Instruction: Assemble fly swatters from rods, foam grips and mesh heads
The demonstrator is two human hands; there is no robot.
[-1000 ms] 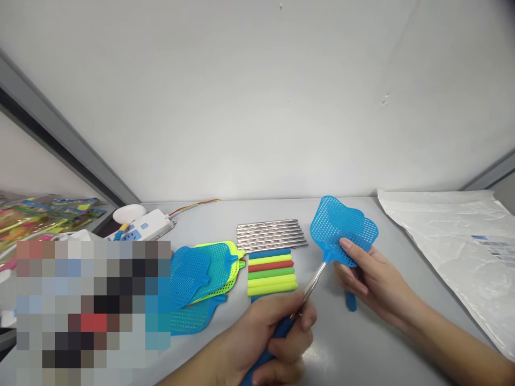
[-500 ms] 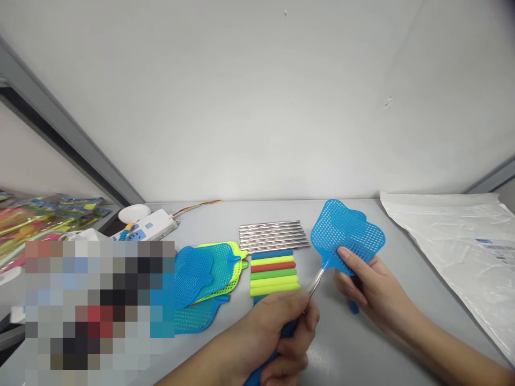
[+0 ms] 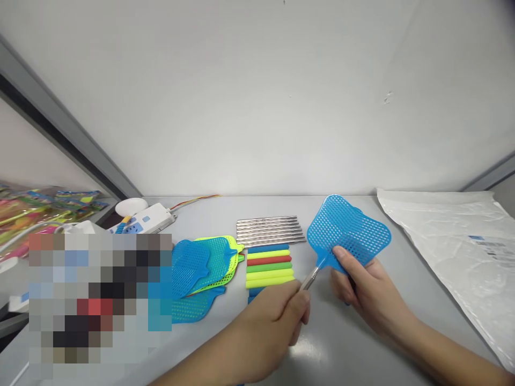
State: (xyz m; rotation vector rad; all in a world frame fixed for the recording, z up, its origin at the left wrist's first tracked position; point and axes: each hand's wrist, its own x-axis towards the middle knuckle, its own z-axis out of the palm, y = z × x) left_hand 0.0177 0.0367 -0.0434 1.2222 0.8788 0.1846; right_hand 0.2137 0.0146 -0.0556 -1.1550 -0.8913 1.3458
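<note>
A blue mesh fly swatter head (image 3: 336, 228) stands up in front of me, joined at its neck to a silver metal rod (image 3: 310, 279). Around the rod, my left hand (image 3: 277, 321) is closed; the handle below it is almost wholly hidden. My right hand (image 3: 362, 287) pinches the lower right edge of the head, thumb in front and fingers behind. A second layer of blue mesh shows through it, and a bit of blue pokes out below my right fingers; I cannot make out what it belongs to.
Left of my hands lie a pile of blue and yellow swatter heads (image 3: 191, 265), a row of metal rods (image 3: 269, 230) and coloured handle tubes (image 3: 269, 266). Farther left are a power strip (image 3: 151, 219) and bagged goods (image 3: 24, 220). A white plastic bag (image 3: 446, 241) lies at right.
My left hand has turned over and moved up the swatter, so the blue handle seen before is now mostly covered. The head in my right hand has turned a little, showing wider.
</note>
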